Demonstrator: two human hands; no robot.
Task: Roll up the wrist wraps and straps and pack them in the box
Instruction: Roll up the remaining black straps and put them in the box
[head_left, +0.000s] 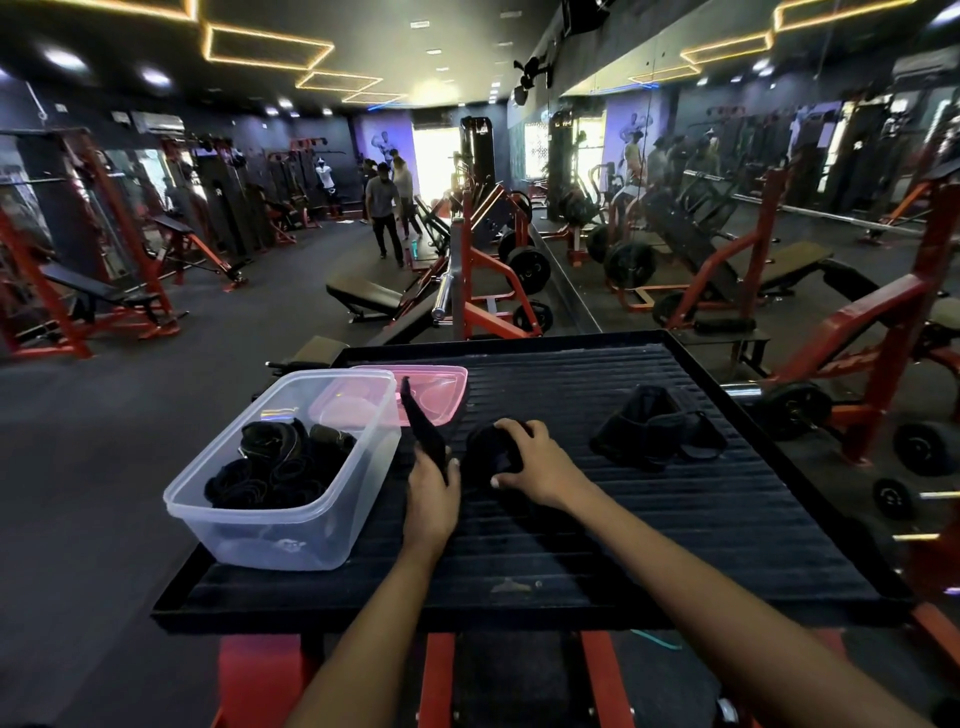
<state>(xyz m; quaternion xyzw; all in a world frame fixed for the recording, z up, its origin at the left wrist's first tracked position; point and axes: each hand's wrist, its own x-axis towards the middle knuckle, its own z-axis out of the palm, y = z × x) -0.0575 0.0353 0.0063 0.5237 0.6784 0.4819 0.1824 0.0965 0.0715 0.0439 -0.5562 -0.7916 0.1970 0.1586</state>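
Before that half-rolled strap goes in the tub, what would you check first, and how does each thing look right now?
1. Left hand grips strap tail: ok.
2. Right hand holds roll: ok.
3. Strap fully rolled: not ok, the tail sticks up loose.
4. Clear box open, pink lid off behind it: ok.
5. Room left in box: ok, near end bare.
6. Unrolled pile waiting on platform: not ok.

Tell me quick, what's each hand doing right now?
Left hand: closed, gripping the loose strap end.
Right hand: closed, curled over the strap roll.
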